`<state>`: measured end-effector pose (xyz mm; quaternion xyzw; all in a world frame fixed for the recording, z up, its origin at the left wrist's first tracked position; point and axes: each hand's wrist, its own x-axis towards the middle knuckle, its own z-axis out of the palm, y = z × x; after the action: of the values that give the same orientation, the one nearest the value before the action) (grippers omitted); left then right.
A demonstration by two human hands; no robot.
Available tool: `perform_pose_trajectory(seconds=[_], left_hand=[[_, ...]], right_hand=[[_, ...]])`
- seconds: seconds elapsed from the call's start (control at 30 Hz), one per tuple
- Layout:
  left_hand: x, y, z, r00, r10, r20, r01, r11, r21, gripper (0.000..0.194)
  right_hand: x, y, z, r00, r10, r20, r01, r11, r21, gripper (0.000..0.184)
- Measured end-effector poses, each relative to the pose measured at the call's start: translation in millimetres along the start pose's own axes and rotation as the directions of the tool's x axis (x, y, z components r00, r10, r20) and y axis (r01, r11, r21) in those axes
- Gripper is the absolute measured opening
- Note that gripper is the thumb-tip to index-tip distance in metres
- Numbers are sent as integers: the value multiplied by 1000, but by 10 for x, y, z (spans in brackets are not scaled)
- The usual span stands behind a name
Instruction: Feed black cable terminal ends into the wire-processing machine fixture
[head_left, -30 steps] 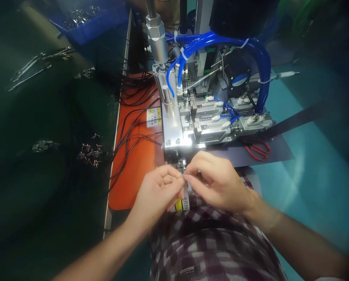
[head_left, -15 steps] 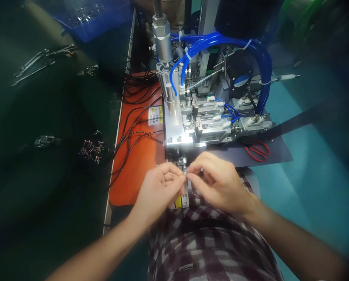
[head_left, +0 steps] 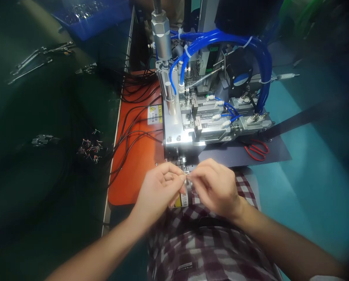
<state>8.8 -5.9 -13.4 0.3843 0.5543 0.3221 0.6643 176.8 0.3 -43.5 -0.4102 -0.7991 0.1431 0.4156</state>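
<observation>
My left hand (head_left: 161, 185) pinches thumb against forefinger, with its other fingers curled under. My right hand (head_left: 213, 185) is also closed in a pinch, just to the right of the left fingertips. A thin, pale wire end (head_left: 187, 174) shows in the narrow gap between the two pinches. Most of it is hidden by the fingers. Both hands are in front of the near end of a metal machine (head_left: 180, 134), above a yellow and white label (head_left: 185, 200). Blue air hoses (head_left: 229, 37) arch over the machine.
Black cables (head_left: 133, 132) run over the orange board (head_left: 130, 177) to the left. Stripped wire ends (head_left: 89, 148) lie on the dark table, with pliers-like tools (head_left: 31, 62) and a blue bin (head_left: 86, 23) farther back. Red-handled scissors or pliers (head_left: 257, 150) lie right of the machine.
My right hand has turned at the wrist and its knuckles have rolled over, its fingertips drawing slightly right. More of the thin wire shows between the hands. My left hand stays nearly still.
</observation>
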Motion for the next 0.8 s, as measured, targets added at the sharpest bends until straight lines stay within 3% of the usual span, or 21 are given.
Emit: perform_pose_trajectory(seconds=[0.1, 0.23, 0.33, 0.47, 0.63, 0.8], left_hand=[[3, -13, 8, 1000, 17, -12, -18, 1000, -17, 18], [3, -2, 10, 1000, 15, -16, -15, 1000, -4, 17], [9, 8, -1, 999, 23, -31, -23, 1000, -6, 16], [8, 16, -8, 999, 26, -48, -26, 1000, 11, 15], [-15, 31, 4, 998, 21, -52, -20, 1000, 19, 16], [-33, 20, 9, 999, 29, -39, -29, 1000, -1, 14]], right_hand=[[-28, -43, 45, 989, 146, -7, -144, 984, 107, 11], [-10, -67, 40, 987, 153, -49, -144, 977, 158, 11], [18, -57, -5, 957, 274, -91, -248, 941, 229, 10], [40, -50, -36, 900, 434, 42, -423, 848, 320, 4], [67, -94, 14, 773, 566, 286, -626, 612, 483, 8], [131, -142, 26, 622, 640, 451, -755, 336, 564, 12]])
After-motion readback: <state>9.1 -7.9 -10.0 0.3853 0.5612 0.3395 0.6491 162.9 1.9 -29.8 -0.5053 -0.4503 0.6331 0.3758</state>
